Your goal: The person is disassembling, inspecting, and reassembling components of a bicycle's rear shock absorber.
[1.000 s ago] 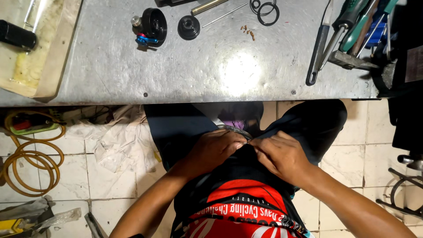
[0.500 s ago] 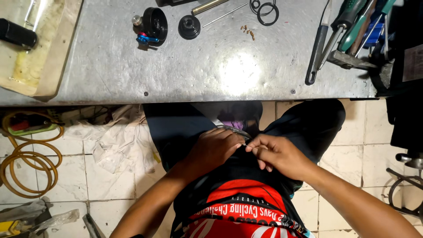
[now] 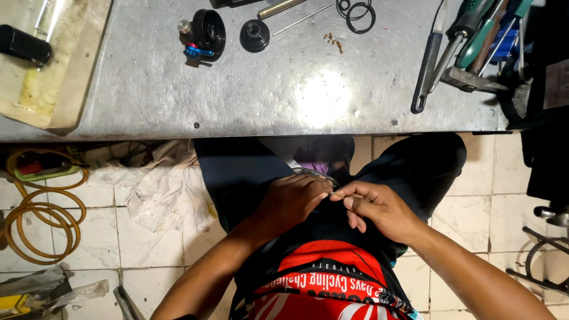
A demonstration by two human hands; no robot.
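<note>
Head view: left hand [image 3: 293,198] and right hand [image 3: 379,207] meet over the lap below the bench [image 3: 237,95], fingertips pinched narrow on a tiny part [image 3: 333,194] — probably light, slippery, best gripped at its edges.

You're in a workshop: a scuffed metal bench [image 3: 284,89] carries screwdrivers [image 3: 468,35], rubber rings [image 3: 358,12] and machine parts [image 3: 204,32].

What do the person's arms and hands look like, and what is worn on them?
Both the left hand and the right hand are bare: no gloves, rings or watch visible. The forearms are uncovered, with no sleeves reaching them. The jersey below is black and red with white lettering.
</note>
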